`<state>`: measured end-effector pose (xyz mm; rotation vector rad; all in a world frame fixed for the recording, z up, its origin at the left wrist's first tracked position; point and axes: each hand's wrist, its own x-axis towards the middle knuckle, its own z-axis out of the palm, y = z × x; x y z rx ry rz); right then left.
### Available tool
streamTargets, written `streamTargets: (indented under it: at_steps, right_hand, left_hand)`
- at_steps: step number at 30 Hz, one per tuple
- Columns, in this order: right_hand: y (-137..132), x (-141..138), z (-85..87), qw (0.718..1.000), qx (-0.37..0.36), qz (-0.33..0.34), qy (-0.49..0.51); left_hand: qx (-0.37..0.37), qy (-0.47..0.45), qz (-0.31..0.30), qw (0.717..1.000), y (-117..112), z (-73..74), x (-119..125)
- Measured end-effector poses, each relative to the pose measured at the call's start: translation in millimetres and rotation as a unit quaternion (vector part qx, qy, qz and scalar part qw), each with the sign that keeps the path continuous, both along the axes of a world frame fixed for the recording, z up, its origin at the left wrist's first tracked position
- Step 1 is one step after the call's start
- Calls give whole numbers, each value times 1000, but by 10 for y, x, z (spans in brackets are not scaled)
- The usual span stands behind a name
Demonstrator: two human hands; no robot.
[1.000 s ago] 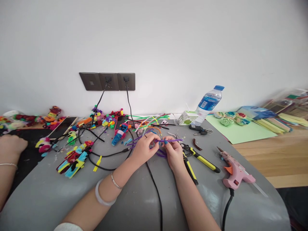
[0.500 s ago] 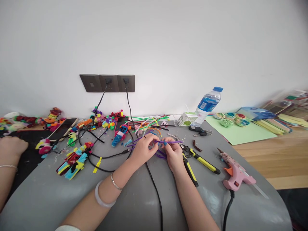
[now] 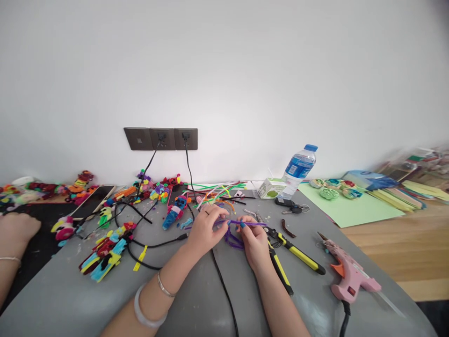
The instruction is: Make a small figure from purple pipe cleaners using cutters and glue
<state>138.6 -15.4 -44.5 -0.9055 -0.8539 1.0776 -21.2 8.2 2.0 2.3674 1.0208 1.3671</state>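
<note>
Between both hands runs a purple pipe cleaner (image 3: 255,223), its free end sticking out to the right. My left hand (image 3: 206,230) pinches it between thumb and fingers. Close beside it, my right hand (image 3: 253,238) grips the same stem with blue-nailed fingertips. More bent purple pipe cleaner (image 3: 233,241) hangs or lies just below the fingers; whether it joins the held piece I cannot tell. Yellow-and-black pliers (image 3: 298,252) lie with spread handles right of my right hand. Behind my left hand are loose coloured pipe cleaners (image 3: 217,189).
At right lies a pink glue gun (image 3: 354,276) with its cord. A water bottle (image 3: 298,171), a small carton (image 3: 271,188) and keys (image 3: 296,208) stand or lie farther back. Black cables (image 3: 224,285) cross the grey table. Fuzzy figures (image 3: 105,252) and another person's hand (image 3: 21,229) are at left.
The view has tilted up, so the table things sit lower in the picture. Both hands still hold the purple stem, with my left fingers slightly shifted along it.
</note>
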Motion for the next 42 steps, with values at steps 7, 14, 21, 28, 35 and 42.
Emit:
streamTargets:
  at_steps: [7, 14, 21, 28, 35, 42]
  right_hand:
    - [1, -12, 23, 1000, -10, 4, 16]
    - [-6, -8, 27, 1000, -19, -2, 12]
    - [2, -9, 8, 1000, -4, -5, -6]
    - [21, 45, -61, 1000, -8, 14, -1]
    - [20, 54, -75, 1000, -2, 14, -13]
    - [32, 63, -96, 1000, 6, 20, -22]
  left_hand:
    - [-38, 74, 342, 936, 302, 49, -438]
    - [-174, 167, 385, 891, 370, -46, -576]
    - [-168, 196, 388, 885, 351, -47, -572]
    - [-160, 209, 376, 888, 343, -54, -551]
    - [-135, 213, 312, 916, 334, -138, -484]
    - [-122, 234, 234, 936, 339, -226, -402]
